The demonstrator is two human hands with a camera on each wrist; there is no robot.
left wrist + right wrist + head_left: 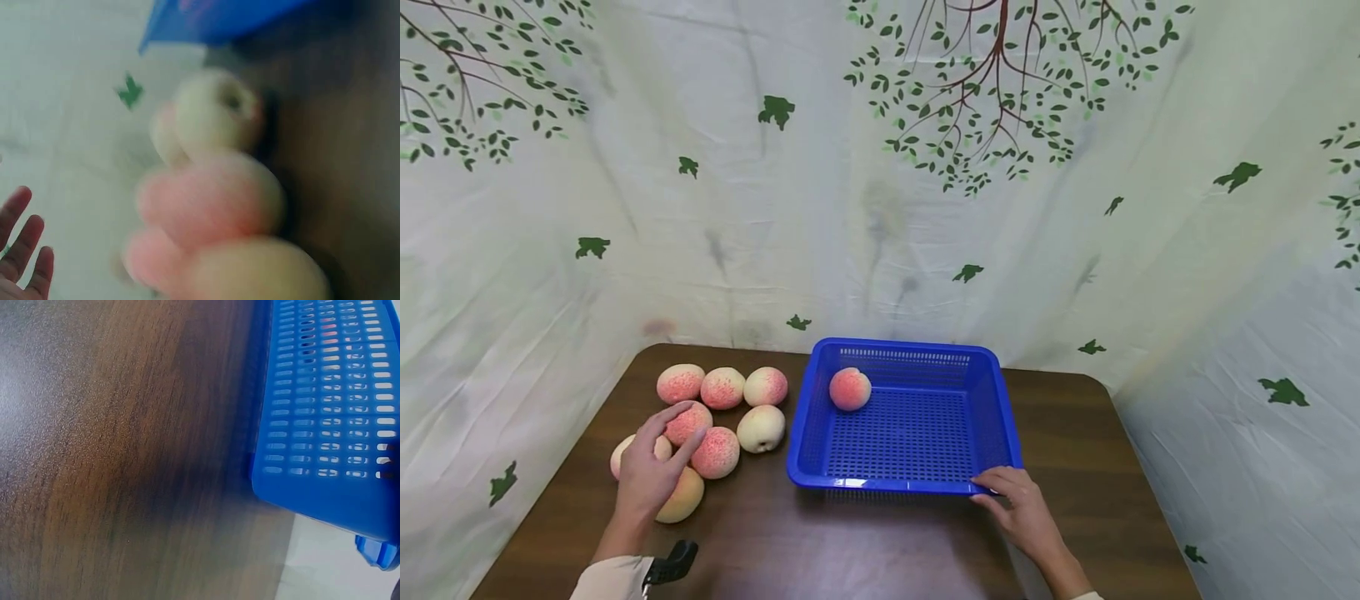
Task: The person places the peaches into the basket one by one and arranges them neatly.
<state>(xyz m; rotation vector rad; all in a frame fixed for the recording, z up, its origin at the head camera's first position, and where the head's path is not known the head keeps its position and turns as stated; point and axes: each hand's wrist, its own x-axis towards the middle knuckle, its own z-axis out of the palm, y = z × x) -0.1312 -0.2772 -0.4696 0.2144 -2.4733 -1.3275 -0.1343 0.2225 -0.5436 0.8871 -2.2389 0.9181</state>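
A blue plastic basket [895, 484] with slotted walls stands on the table, with one pink-and-cream peach [850, 389] inside near its left wall. My right hand [1022, 510] grips the front rim close to the right corner, fingers over the edge and thumb below. In the right wrist view the basket's side [325, 481] shows, but the hand is almost out of frame. My left hand [651, 471] is over a group of several peaches, fingers spread around a pink peach [691, 423]. The left wrist view shows its fingers [25, 247] apart from the blurred peaches [215, 203].
Beside the basket on the left lie more peaches, among them a pale one [762, 428] and a yellowish one [682, 497]. The brown wooden table [842, 550] backs onto a light curtain [865, 250] printed with leaves.
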